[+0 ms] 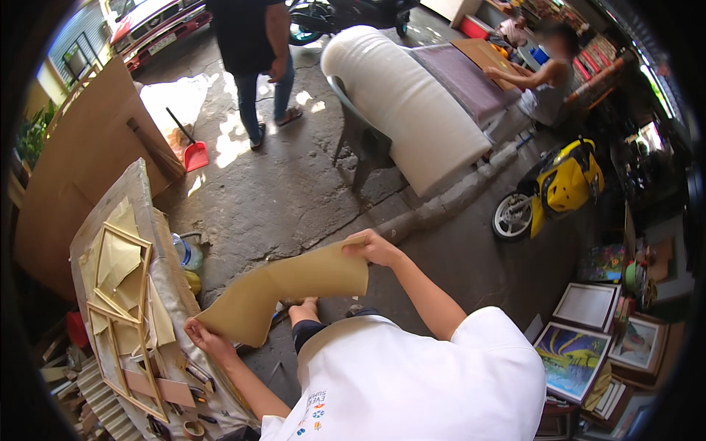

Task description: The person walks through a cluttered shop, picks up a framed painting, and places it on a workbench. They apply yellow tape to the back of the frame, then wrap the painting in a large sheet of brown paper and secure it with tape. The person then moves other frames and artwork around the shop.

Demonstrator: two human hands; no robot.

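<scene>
A sheet of brown paper (276,290) is stretched out in front of me, sagging in a wave with a faint crease near its middle. My left hand (209,342) pinches its lower left corner beside the workbench. Farther out, my right hand (375,248) grips the upper right end, thumb on top. Two thin wooden frames (149,268) lie partly overlapping on the cloth-covered workbench (170,250) at left. Under them are torn pieces of brown paper (121,261). Small tools (200,376) lie along the bench's near side.
A large bubble-wrap roll (404,103) rests on a chair ahead. Beyond it, a person (548,81) works at a table; another person (254,51) stands on the pavement. A yellow motorbike (566,180) stands at right, above framed pictures (570,360). A red dustpan (195,156) lies at left.
</scene>
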